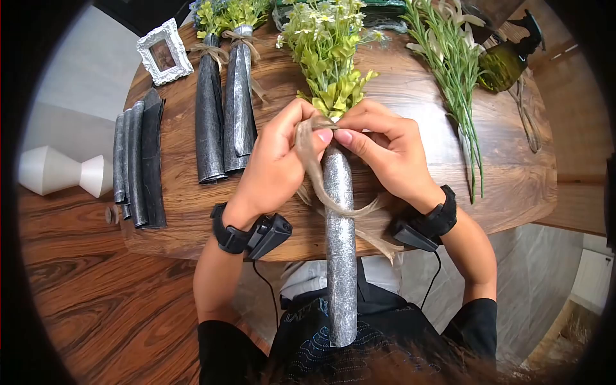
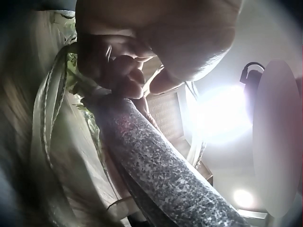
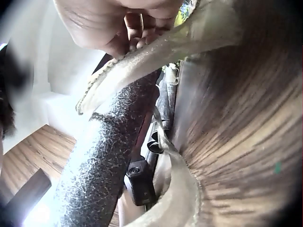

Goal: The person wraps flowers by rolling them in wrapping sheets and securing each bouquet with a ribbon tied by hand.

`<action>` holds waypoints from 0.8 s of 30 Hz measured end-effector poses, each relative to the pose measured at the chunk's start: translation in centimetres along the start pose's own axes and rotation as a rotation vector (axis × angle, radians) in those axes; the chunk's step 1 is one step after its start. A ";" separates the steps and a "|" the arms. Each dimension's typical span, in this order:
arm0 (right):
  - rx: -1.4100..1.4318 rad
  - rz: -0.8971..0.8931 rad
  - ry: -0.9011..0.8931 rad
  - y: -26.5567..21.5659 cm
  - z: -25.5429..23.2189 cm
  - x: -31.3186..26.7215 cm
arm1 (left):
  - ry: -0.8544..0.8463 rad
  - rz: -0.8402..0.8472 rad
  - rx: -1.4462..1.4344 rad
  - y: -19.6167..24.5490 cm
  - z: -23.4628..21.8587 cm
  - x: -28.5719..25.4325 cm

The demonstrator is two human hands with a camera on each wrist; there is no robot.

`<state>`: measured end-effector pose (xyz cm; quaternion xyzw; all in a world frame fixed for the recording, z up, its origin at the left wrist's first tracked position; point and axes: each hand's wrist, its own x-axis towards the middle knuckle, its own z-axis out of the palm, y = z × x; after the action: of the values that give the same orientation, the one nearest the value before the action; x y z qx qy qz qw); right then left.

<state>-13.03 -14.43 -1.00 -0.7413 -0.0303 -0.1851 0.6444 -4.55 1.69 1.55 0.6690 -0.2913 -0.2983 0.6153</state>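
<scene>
A bouquet of artificial white flowers and yellow-green leaves [image 1: 330,58] has its stems rolled in a silver-black wrapping sleeve [image 1: 341,269], whose lower end reaches past the table edge toward the person. At the neck of the bouquet, my left hand [image 1: 271,163] pinches a sheer beige ribbon [image 1: 309,154] between thumb and fingers. Close beside it, thumb almost meeting thumb, my right hand [image 1: 393,154] pinches the same ribbon. Loose ribbon tails hang across and behind the sleeve. In the right wrist view a wide ribbon loop [image 3: 142,61] crosses over the sleeve. The crossing itself is hidden under the fingers.
Two wrapped bouquets [image 1: 239,96] tied with beige ribbon lie to the left. Beside them are several dark rolled wraps [image 1: 136,160] and a white picture frame [image 1: 164,52]. Green stems [image 1: 459,96], a spray bottle [image 1: 507,61] and a ribbon strand [image 1: 527,122] lie to the right.
</scene>
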 end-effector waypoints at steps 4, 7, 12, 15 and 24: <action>0.056 0.031 0.004 -0.1 -0.2 0.0 | -0.050 0.018 -0.031 0.3 0.1 0.0; 0.078 0.099 0.007 -0.7 -0.5 0.1 | -0.065 0.005 -0.017 0.0 0.1 0.0; 0.168 0.341 -0.023 -1.2 -0.8 0.3 | -0.093 -0.012 -0.012 -0.8 -0.1 0.1; 0.176 0.359 -0.007 -0.9 -0.3 0.2 | -0.055 0.049 -0.007 -0.7 0.4 -0.1; 0.115 0.401 -0.065 -1.1 -0.3 0.2 | -0.014 0.098 0.083 0.6 0.5 -0.4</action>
<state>-13.19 -14.58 0.11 -0.6999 0.0867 -0.0270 0.7085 -5.20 1.64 2.10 0.6767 -0.3402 -0.2603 0.5988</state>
